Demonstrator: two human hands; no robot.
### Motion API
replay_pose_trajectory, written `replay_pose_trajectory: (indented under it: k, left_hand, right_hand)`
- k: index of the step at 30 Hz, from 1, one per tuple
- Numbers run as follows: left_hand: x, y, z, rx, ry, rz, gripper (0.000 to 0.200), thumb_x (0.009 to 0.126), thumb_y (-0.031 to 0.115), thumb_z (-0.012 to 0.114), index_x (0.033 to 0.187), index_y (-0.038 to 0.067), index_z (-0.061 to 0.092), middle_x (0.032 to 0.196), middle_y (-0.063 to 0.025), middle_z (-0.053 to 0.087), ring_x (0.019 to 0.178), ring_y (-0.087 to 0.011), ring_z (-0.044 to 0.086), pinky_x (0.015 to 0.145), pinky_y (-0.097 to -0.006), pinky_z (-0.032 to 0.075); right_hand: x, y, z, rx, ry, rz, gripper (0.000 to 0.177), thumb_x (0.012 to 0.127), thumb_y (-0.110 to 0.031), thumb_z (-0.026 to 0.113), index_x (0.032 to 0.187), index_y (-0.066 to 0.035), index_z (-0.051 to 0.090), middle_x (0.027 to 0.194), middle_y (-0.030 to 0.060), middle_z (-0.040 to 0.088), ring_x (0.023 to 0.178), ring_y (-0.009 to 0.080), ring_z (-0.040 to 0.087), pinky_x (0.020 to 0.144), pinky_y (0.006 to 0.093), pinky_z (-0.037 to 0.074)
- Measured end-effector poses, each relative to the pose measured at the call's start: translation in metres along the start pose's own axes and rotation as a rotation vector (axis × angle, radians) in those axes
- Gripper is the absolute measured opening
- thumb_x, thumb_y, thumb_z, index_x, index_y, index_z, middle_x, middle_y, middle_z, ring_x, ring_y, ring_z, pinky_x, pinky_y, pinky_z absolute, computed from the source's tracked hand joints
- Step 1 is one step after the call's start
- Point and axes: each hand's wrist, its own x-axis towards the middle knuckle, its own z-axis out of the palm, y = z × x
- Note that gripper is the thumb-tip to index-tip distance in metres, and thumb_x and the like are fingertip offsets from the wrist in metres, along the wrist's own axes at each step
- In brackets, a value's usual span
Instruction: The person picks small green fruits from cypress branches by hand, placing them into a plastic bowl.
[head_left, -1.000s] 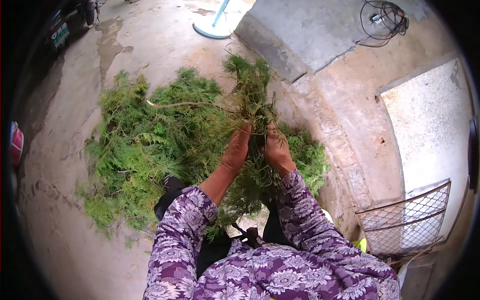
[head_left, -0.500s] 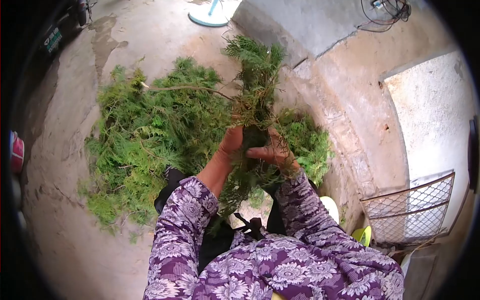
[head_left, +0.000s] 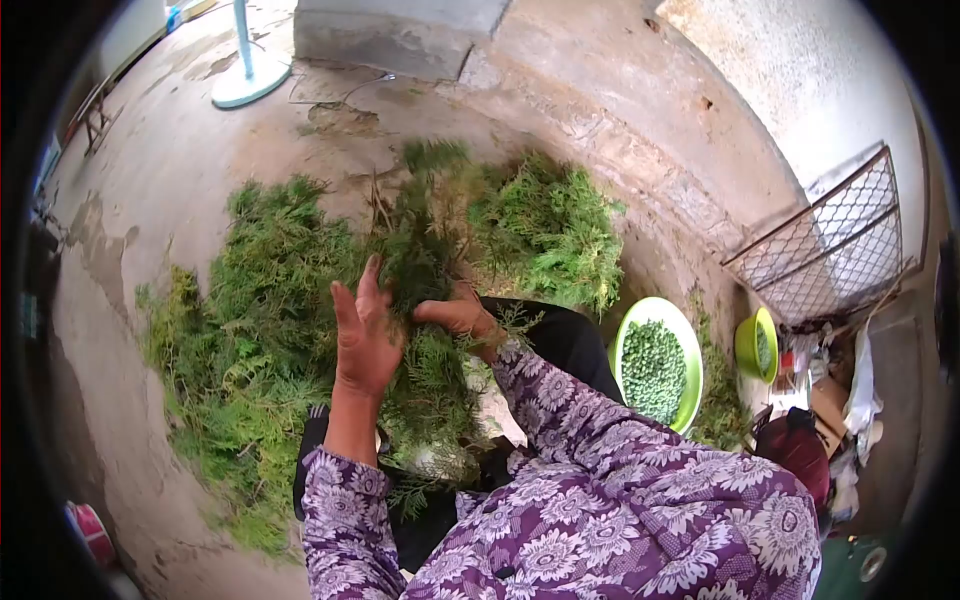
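My right hand (head_left: 460,314) is closed round a leafy evergreen branch (head_left: 418,245), thumb pointing left across the stem. The branch stands up in front of me, and its lower sprays hang toward my lap. Just left of it, my left hand (head_left: 366,338) is open, palm toward the foliage and fingers pointing up. A large heap of cut evergreen branches (head_left: 270,260) spreads over the floor on the left. A smaller heap (head_left: 562,235) lies beyond my right hand.
By my right knee stands a light green basin (head_left: 655,308) with many small green pieces (head_left: 652,375) in it. A smaller yellow-green bowl (head_left: 746,350) is farther right, near a wire mesh panel (head_left: 835,240). A round pale-blue stand base (head_left: 250,82) rests at the back left.
My left hand has come off the branch and opened, while the right keeps its grip. The view has swung right, bringing the green-filled basin into sight.
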Motion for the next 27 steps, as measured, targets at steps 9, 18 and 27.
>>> replay_pose_trajectory:
  k: [9,18,27]
  left_hand:
    - [0.004,0.001,0.004,-0.177,-0.026,-0.048,0.081,0.079,0.065,0.038,0.135,0.008,0.024,0.137,-0.0219,0.023,0.122,-0.0311,0.032,0.097,-0.0419,0.034]
    - [0.007,-0.007,0.016,0.040,0.115,-0.115,0.085,0.076,0.071,0.034,0.132,0.006,0.031,0.130,-0.0190,0.039,0.117,-0.0304,0.041,0.092,-0.0402,0.037]
    - [0.007,-0.034,0.016,0.272,0.180,-0.213,0.087,0.074,0.073,0.034,0.127,0.005,0.039,0.123,-0.0187,0.046,0.105,-0.0287,0.050,0.084,-0.0363,0.042]
  right_hand:
    - [-0.004,-0.016,-0.110,-0.523,0.088,0.017,0.042,0.075,-0.035,0.064,0.105,-0.006,0.059,0.104,0.0118,0.058,0.096,0.0229,0.054,0.089,0.0352,0.039]
    - [-0.009,-0.169,-0.265,-0.762,0.975,0.029,0.053,0.063,-0.029,0.076,0.089,0.012,0.058,0.079,0.0149,0.061,0.070,0.0199,0.057,0.055,0.0345,0.047]
    - [0.009,-0.225,-0.389,-1.756,1.091,0.328,0.060,0.062,-0.032,0.070,0.110,-0.005,0.049,0.095,0.0191,0.060,0.086,0.0323,0.059,0.072,0.0414,0.049]
